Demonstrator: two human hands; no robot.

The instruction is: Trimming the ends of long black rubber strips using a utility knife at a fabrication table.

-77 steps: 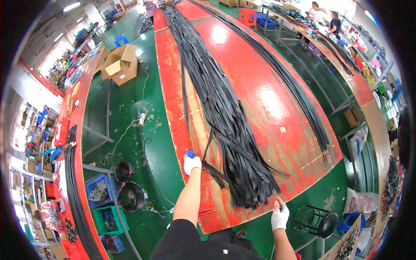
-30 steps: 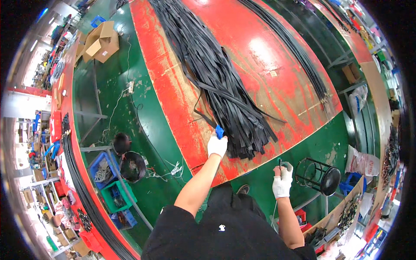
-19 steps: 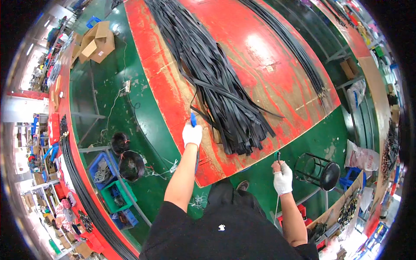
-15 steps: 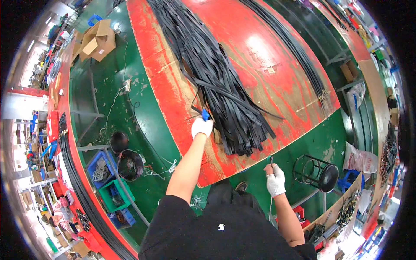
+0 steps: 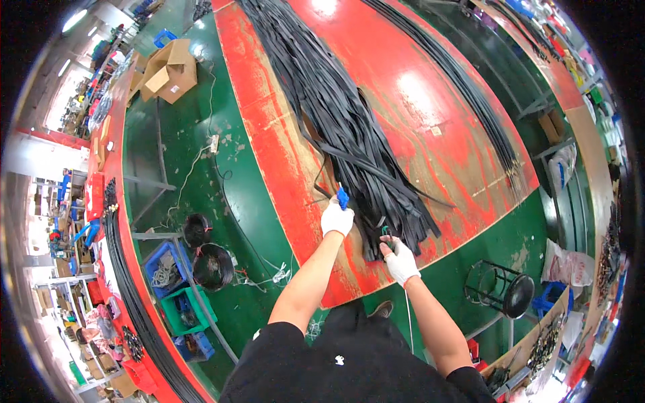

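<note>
My left hand point(image 5: 337, 218), in a white glove with bare fingertips, is closed on a small blue object point(image 5: 343, 197) with a pale tip, whose kind I cannot make out. It is over the left edge of a long bundle of flat black strips point(image 5: 336, 101). My right hand point(image 5: 402, 260), gloved the same way, pinches a thin dark tool with a green part point(image 5: 385, 232) at the bundle's near end. A white cord point(image 5: 410, 316) hangs down from beside the right wrist. The strips lie lengthwise on a worn red table point(image 5: 269, 161), their near ends uneven.
Thin black lengths point(image 5: 463, 74) lie along the table's right side. A black round stool point(image 5: 516, 295) stands on the green floor at right. To the left are blue and green crates point(image 5: 195, 309), coiled black cable point(image 5: 213, 266), floor cords and an open cardboard box point(image 5: 171, 74).
My right hand has moved up and left from beyond the table's near edge to the bundle's near end, bringing the tool. The left hand keeps the blue object, now tilted more upright.
</note>
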